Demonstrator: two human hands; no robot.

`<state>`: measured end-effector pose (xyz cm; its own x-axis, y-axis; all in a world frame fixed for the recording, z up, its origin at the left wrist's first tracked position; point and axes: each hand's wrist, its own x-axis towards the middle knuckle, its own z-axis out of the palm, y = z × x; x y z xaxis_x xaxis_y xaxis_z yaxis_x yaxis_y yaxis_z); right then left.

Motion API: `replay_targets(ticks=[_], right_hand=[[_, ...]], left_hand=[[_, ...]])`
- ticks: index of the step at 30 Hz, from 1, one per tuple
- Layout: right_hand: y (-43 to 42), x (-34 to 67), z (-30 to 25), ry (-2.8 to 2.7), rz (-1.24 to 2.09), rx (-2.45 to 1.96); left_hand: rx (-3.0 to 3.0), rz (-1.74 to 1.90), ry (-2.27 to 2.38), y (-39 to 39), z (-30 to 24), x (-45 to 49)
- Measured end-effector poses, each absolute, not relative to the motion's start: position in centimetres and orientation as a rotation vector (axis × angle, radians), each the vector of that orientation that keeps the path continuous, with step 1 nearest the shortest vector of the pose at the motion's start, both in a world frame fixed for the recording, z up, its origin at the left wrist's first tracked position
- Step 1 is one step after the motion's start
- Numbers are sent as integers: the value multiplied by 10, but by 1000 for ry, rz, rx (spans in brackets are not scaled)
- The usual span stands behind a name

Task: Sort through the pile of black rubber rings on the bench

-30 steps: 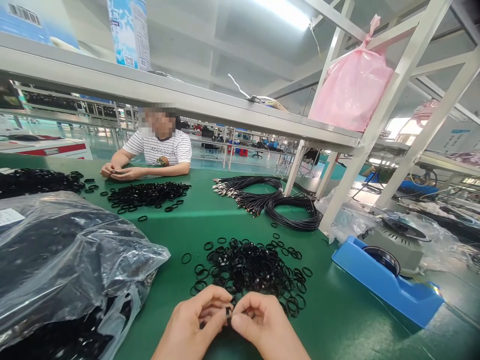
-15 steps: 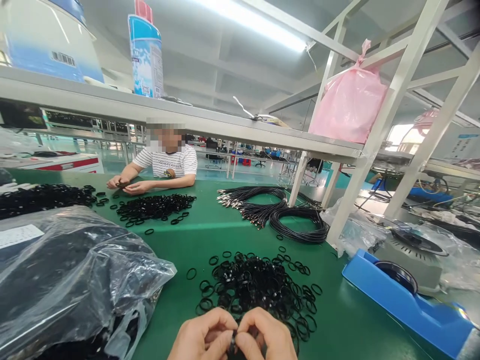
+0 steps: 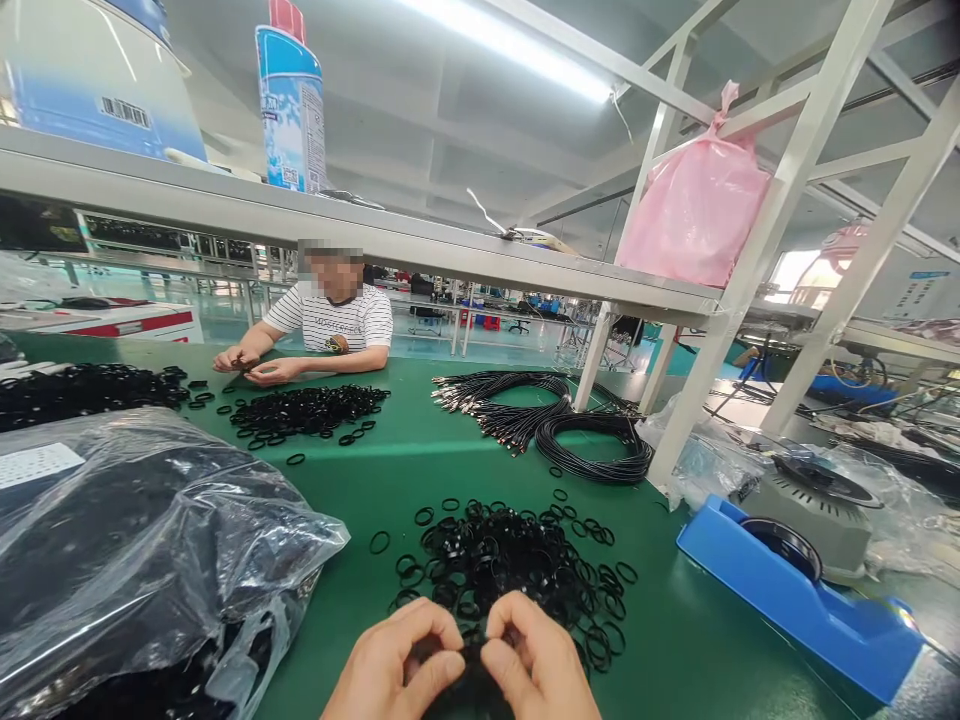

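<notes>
Your left hand (image 3: 394, 665) and right hand (image 3: 536, 665) sit together at the bottom edge, fingers curled in, thumbs and forefingers nearly meeting. Between them there is a small dark bunch of black rings (image 3: 469, 672); both hands pinch at it, though it's too dark and blurred to tell one ring from several. Both hands are narrow, closed onto that bunch.

Just beyond your fingertips, touching the near edge of your hands, lies the loose pile of black rings (image 3: 510, 560) on the green worktop (image 3: 420, 455). Stray rings spread around the pile, one single ring (image 3: 379, 542) apart on its left.

To your left, near, a big clear plastic bag (image 3: 142, 560) of dark stuff slumps on the worktop, with a white label on top. To your right, near, a blue tape dispenser (image 3: 795, 590) lies beside a white frame post (image 3: 720, 310).

Further out, middle of the worktop, coiled black cables (image 3: 570, 425) with metal ends. Left of them is a second ring pile (image 3: 307, 410), and a third heap (image 3: 82, 385) at the far left.

On the far side, a person in a striped shirt (image 3: 330, 320) sits with both hands (image 3: 251, 365) together on the worktop, right behind the second pile.

Overhead is a shelf (image 3: 375, 235) with a blue-white carton (image 3: 292, 100), and a pink bag (image 3: 694, 205) hangs on the frame.
</notes>
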<state>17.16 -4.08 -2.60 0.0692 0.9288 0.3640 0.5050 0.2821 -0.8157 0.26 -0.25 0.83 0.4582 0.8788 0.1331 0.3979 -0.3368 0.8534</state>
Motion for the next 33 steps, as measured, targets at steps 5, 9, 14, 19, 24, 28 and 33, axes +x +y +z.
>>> replay_targets(ticks=[5,9,14,19,24,28,33], right_hand=[[-40,199,-17,-1551,281,-1658],[-45,207,-9,-1749,-21,-1676],[-53,178,-21,-1964,-32,-1541],[-47,113,-86,-2038,135,-1335],[-42,116,-76,-1839,329,-1362],[-43,153,-34,-1412,851,-1383],[-45,165,-21,-1139,1039,-1394]], left_hand=[[1958,858,1249,17,3,-12],[2013,821,1242,25,-6,-16],[2162,830,1234,22,-5,-16],[2121,897,1207,19,-2,-17],[2038,918,1145,17,2,-18],[1845,757,1042,8,6,-11],[1792,591,933,-2,2,3]])
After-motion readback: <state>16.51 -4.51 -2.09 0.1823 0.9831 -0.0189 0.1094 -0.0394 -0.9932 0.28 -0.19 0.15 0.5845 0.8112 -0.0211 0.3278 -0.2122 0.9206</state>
